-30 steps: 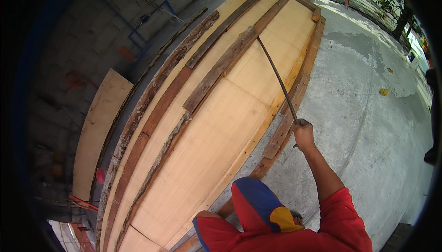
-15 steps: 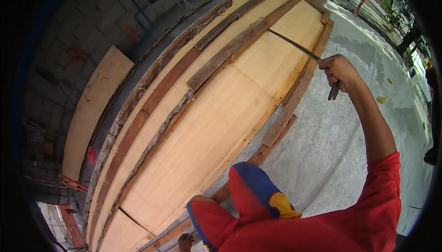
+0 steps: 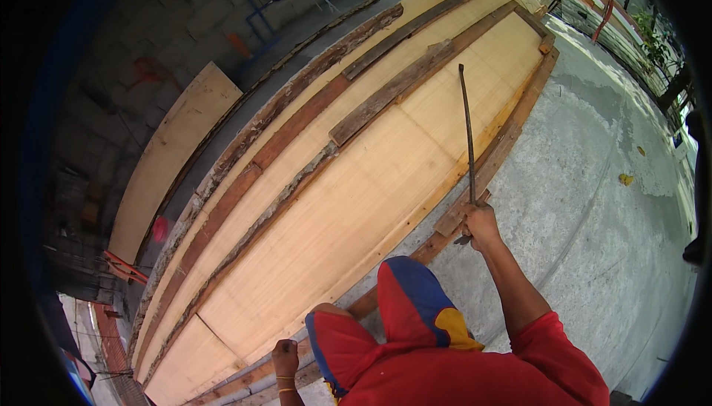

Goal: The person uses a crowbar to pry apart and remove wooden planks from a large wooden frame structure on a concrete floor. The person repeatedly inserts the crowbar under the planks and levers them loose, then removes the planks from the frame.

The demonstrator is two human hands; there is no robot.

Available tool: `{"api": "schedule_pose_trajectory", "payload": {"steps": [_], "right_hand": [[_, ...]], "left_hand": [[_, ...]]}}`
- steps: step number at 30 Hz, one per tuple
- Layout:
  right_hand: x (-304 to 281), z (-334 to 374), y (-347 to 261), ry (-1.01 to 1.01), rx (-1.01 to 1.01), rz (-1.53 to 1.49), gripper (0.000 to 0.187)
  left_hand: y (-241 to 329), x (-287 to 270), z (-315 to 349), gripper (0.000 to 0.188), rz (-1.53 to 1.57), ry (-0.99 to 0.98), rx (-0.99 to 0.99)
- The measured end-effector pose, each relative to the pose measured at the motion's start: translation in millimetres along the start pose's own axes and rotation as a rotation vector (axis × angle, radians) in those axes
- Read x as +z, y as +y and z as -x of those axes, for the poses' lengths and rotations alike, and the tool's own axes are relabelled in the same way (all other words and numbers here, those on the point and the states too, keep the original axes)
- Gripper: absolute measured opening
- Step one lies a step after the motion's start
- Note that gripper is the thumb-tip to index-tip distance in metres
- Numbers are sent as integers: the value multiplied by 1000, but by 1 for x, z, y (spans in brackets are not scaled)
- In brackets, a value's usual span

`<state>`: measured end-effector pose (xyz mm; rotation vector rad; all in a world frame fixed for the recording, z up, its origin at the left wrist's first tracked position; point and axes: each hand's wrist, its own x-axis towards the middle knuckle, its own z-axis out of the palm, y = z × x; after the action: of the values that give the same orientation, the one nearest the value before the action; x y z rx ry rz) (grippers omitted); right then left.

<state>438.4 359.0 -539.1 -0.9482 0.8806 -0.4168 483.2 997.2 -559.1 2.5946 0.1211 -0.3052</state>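
Observation:
My right hand (image 3: 482, 228) is closed round the lower part of a long dark metal pry bar (image 3: 467, 131). The bar's far tip points up over a large pale plywood sheet (image 3: 334, 206); whether it touches the sheet I cannot tell. A short forked end sticks out below the fist. My left hand (image 3: 285, 358), with a band at the wrist, is curled closed close to the sheet's near edge, beside my knee. What it holds, if anything, is hidden. Rough brown wood strips (image 3: 393, 102) border the sheet.
More plywood with dark wood strips (image 3: 245, 172) lies to the left. A loose plywood piece (image 3: 174, 154) rests near the block wall. Grey concrete floor (image 3: 586, 176) stretches to the right, and stacked boards (image 3: 601, 17) lie at the far right.
My right hand has come down and toward me with the pry bar, whose tip has left the strip at the sheet's edge. My left hand has risen further into view.

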Motion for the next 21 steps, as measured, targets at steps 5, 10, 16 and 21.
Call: {"api": "schedule_pose_trajectory", "payload": {"steps": [5,10,16,21], "right_hand": [[83,115,82,-78,227,-112,15],[108,192,112,-324,334,-224,16],[125,243,163,-642,372,-97,22],[108,205,142,-945,475,175,32]], "left_hand": [[184,17,5,16,494,-155,360],[291,55,9,46,568,-706,206],[378,129,-75,54,70,-1031,80],[372,187,-91,52,36,-681,116]]}}
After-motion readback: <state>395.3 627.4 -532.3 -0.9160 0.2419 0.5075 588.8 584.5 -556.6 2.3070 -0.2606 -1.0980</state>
